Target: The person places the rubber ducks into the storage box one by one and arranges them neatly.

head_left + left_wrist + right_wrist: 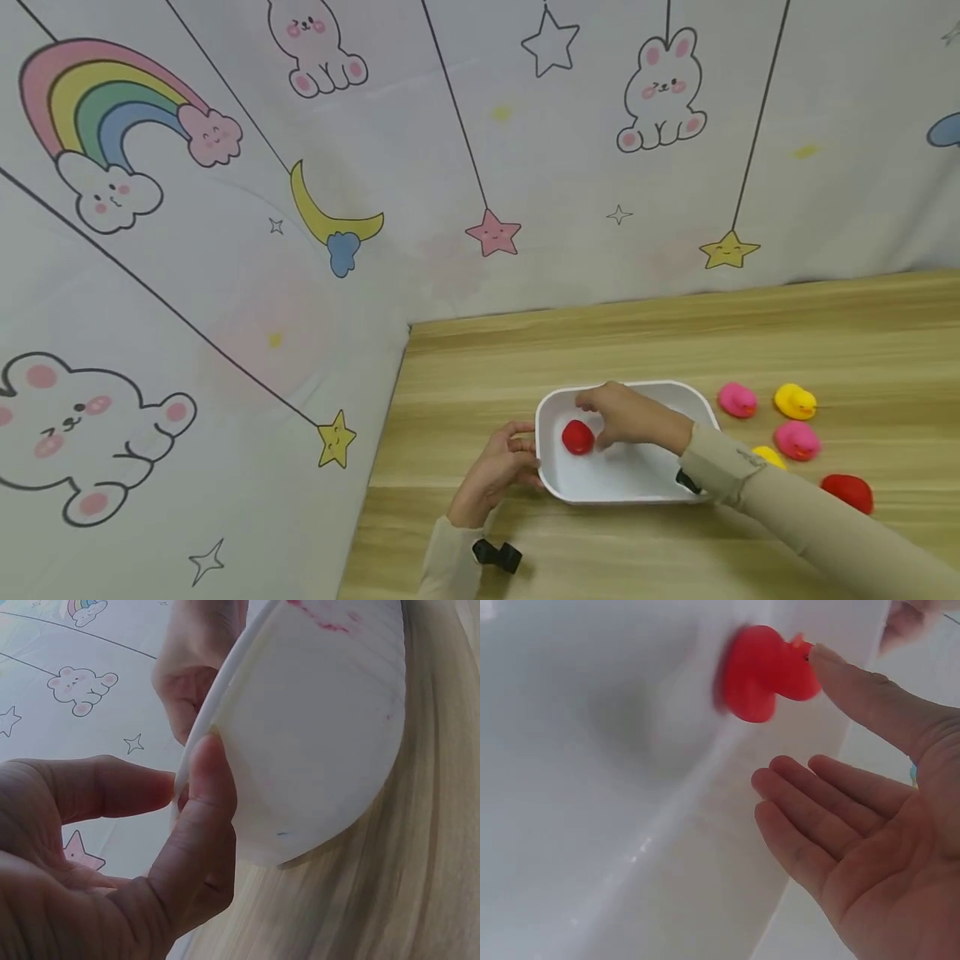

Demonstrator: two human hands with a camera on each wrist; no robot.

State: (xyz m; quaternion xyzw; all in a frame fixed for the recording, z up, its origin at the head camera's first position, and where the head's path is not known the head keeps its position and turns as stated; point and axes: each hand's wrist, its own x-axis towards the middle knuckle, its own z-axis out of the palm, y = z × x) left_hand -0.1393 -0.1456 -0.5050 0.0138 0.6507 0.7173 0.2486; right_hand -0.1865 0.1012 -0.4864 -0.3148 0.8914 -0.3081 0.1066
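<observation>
A white plastic tray (626,483) with rounded corners stands on the table. My left hand (497,469) is at its left end, and in the left wrist view the thumb and forefinger pinch the tray's rim (217,705). Inside the tray, near that end, sits a red rubber duck (577,437). My right hand (630,414) is over the tray beside the duck. In the right wrist view its fingers (802,847) are extended and spread from the thumb, whose tip overlaps the head of the red duck (757,671).
Right of the tray are pink ducks (738,400), yellow ducks (795,402) and a red object (847,492), partly behind the right sleeve (795,500). A patterned white cloth (600,167) rises behind and to the left of the wooden table (465,367).
</observation>
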